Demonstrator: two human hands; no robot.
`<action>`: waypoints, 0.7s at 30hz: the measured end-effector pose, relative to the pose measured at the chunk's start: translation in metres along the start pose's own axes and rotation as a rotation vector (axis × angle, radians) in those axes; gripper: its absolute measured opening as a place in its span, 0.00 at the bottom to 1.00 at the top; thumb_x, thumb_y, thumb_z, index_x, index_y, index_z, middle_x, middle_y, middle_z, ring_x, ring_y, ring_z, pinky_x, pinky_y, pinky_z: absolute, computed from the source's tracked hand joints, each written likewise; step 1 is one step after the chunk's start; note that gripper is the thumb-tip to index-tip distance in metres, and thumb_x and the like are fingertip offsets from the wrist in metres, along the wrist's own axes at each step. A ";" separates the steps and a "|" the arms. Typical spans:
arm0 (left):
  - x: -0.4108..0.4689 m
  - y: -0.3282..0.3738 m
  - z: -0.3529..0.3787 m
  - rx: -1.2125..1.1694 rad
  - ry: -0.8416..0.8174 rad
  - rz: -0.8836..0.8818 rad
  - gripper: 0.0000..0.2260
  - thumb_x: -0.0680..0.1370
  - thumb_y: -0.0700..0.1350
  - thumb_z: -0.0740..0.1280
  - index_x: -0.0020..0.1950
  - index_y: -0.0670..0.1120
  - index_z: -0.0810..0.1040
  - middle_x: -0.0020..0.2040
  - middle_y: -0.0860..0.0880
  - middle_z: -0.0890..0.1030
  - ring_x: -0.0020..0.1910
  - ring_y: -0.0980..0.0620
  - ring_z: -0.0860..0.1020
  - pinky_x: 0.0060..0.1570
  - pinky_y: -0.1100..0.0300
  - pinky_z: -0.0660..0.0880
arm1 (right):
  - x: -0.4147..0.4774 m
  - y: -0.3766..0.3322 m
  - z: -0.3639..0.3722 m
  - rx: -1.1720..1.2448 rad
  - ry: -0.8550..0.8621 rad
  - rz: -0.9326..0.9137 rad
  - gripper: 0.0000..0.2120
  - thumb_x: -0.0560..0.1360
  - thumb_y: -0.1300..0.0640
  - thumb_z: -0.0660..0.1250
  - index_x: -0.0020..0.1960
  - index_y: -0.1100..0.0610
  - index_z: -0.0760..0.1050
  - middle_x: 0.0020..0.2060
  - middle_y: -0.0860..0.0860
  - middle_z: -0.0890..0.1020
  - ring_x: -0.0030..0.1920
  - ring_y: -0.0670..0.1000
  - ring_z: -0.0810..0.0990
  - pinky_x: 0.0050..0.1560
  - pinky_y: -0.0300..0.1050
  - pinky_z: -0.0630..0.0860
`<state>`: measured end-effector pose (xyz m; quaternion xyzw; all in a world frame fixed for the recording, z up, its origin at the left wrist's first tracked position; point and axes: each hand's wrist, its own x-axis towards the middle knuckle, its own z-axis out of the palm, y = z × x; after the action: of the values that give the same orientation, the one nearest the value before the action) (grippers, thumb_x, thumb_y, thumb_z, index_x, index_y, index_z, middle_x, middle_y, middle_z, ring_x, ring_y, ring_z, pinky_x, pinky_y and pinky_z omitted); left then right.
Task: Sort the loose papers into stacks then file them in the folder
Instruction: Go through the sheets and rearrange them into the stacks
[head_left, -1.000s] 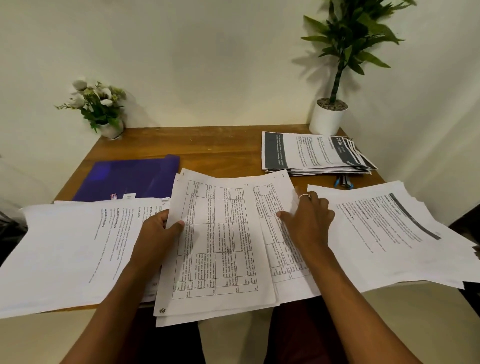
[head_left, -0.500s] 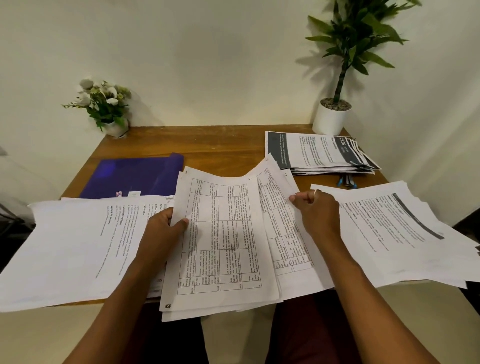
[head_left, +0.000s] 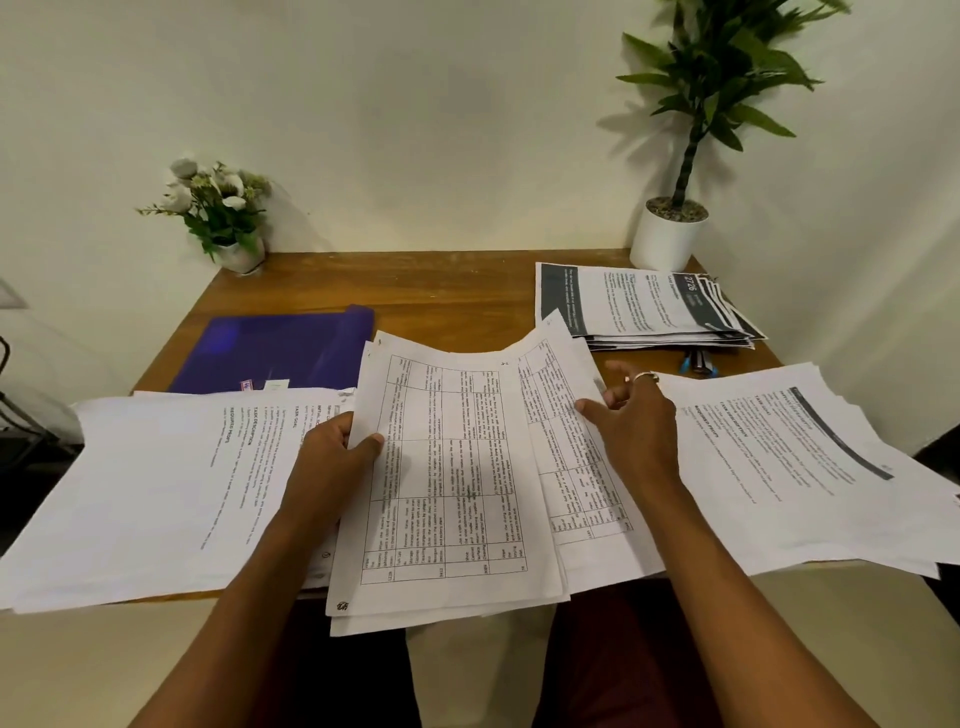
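Observation:
A stack of table-printed papers (head_left: 452, 483) lies in the middle, overhanging the near edge of the wooden table (head_left: 441, 291). My left hand (head_left: 332, 457) grips its left edge, thumb on top. My right hand (head_left: 631, 421) pinches the right edge of a second table sheet (head_left: 566, 415) and lifts it so it curls upward. A text stack (head_left: 171, 483) lies at the left, another text stack (head_left: 810, 457) at the right. A stack with dark headers (head_left: 639, 306) sits at the back right. The purple folder (head_left: 275, 348) lies closed at the back left.
A small flower pot (head_left: 223, 218) stands in the back left corner and a white potted plant (head_left: 670, 239) in the back right corner. Blue-handled scissors or clips (head_left: 698, 361) peek out beside the dark-header stack. Walls close off the far side and right.
My right hand went from lying flat on the second table sheet to pinching its right edge and raising it. My left hand kept its hold on the middle stack.

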<state>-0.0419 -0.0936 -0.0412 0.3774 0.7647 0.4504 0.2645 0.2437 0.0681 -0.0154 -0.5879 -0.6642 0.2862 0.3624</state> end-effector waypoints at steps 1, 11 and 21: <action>0.000 -0.001 0.000 0.003 0.001 0.003 0.12 0.83 0.48 0.67 0.66 0.50 0.78 0.60 0.49 0.84 0.45 0.52 0.85 0.39 0.58 0.82 | 0.002 0.001 0.000 -0.006 -0.014 0.019 0.15 0.73 0.53 0.78 0.56 0.51 0.78 0.39 0.43 0.80 0.39 0.43 0.81 0.36 0.34 0.70; 0.002 -0.005 0.002 -0.008 0.004 -0.013 0.13 0.83 0.48 0.67 0.67 0.50 0.78 0.60 0.50 0.84 0.45 0.52 0.85 0.38 0.59 0.82 | 0.005 0.005 -0.007 -0.091 0.033 -0.016 0.10 0.78 0.48 0.72 0.55 0.53 0.83 0.45 0.45 0.84 0.34 0.38 0.78 0.33 0.33 0.69; 0.006 -0.009 0.003 -0.025 0.014 -0.015 0.07 0.82 0.50 0.67 0.60 0.57 0.78 0.58 0.55 0.83 0.43 0.56 0.85 0.33 0.66 0.78 | 0.000 -0.063 -0.064 0.088 0.322 -0.291 0.06 0.84 0.54 0.64 0.57 0.52 0.78 0.47 0.45 0.81 0.44 0.34 0.79 0.39 0.24 0.72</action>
<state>-0.0466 -0.0902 -0.0512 0.3650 0.7637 0.4606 0.2673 0.2599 0.0559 0.0715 -0.5077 -0.6625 0.1620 0.5263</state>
